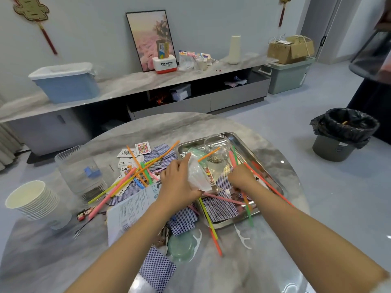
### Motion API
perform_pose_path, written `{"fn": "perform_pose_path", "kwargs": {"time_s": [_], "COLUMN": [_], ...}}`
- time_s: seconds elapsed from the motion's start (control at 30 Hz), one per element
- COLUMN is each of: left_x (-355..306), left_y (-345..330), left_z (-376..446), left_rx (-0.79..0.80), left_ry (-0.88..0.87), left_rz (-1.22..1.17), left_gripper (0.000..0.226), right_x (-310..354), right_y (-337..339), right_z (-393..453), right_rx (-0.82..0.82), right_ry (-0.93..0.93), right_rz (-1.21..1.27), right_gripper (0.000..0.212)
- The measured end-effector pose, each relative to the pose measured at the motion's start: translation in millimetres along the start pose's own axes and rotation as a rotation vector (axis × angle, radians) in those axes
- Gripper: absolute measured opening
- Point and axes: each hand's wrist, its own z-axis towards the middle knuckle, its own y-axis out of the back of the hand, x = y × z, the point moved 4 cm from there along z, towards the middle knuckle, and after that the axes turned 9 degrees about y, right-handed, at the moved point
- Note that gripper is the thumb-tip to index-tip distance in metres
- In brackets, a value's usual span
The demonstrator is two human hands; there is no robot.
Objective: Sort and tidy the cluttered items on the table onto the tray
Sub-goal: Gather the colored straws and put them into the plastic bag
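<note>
A metal tray (251, 149) lies on the right of the round marble table, holding blue-backed playing cards (220, 208), coloured straws (268, 185) and a clear glass jar (218, 144). My left hand (177, 180) grips a crumpled clear plastic bag (197, 176) at the tray's left rim. Over the tray's middle, my right hand (243, 178) is curled down onto the cards and straws; what it holds is hidden. Left of the tray lies a heap of cards and straws (139, 168), partly on a printed paper sheet (129, 210).
A stack of paper cups (36, 201) and a clear plastic box (80, 168) stand at the table's left. Floss picks (243, 237), a green lid (182, 246) and more cards (156, 269) lie near the front. A black-lined bin (344, 134) stands on the floor to the right.
</note>
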Motion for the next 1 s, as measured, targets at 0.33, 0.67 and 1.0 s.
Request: {"fn": "perform_pose_path", "kwargs": {"time_s": [0.33, 0.67, 1.0], "left_x": [-14, -6, 26], "left_y": [-6, 20, 68], "left_z": [-4, -19, -62], "left_rx": [0.001, -0.03, -0.08], "left_ry": [-0.009, -0.03, 0.014], "left_rz": [0.019, 0.026, -0.029], "left_gripper": [0.111, 0.105, 0.103], "right_x": [-58, -26, 28], "right_y": [45, 46, -10], "right_z": [-15, -22, -61], "right_rx": [-0.076, -0.015, 0.172], "right_ry": [-0.006, 0.137, 0.354], "right_rz": [-0.522, -0.337, -0.072], "right_gripper": [0.027, 0.036, 0.031]}}
